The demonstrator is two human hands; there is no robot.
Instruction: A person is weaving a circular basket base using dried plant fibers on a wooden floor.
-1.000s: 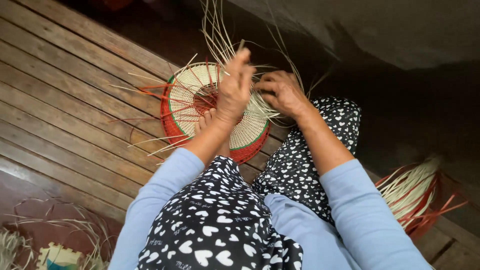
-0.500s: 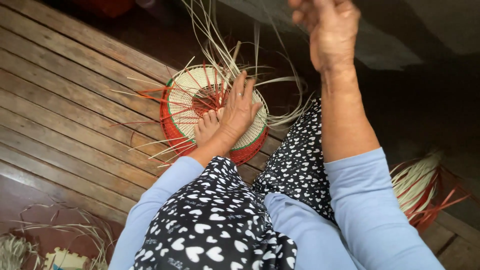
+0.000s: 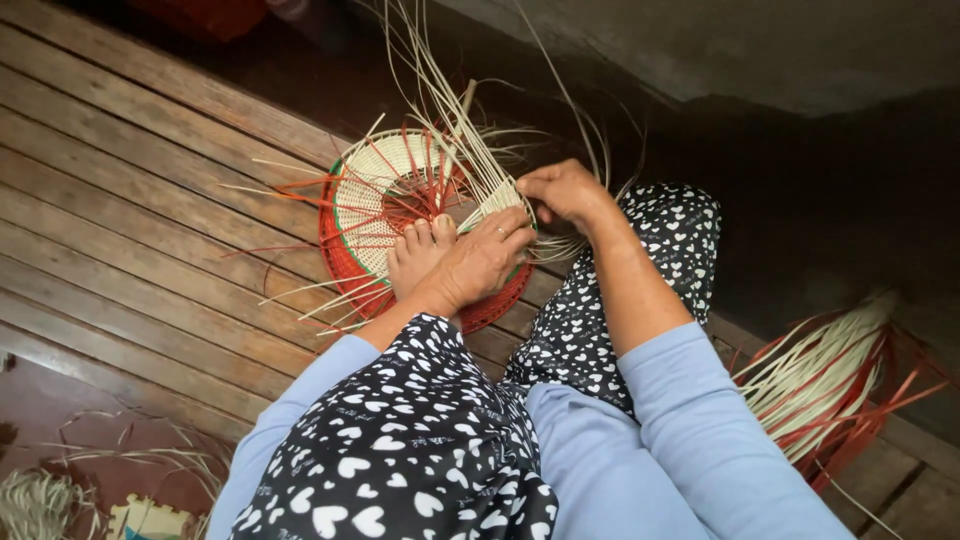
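- Centrally, a half-woven round basket (image 3: 400, 215) (cream weave, red rim) is lain on the wooden plank floor (image 3: 130, 190), pinned by a bare foot (image 3: 415, 255).
- Its loose cream strands (image 3: 470, 150) are pinched between the closed fingers of the right hand (image 3: 565, 190).
- The left hand (image 3: 480, 262) is pressed flat on the rim, fingers together.
- A bundle of cream and red strips (image 3: 830, 375) is seen well apart, to the right.
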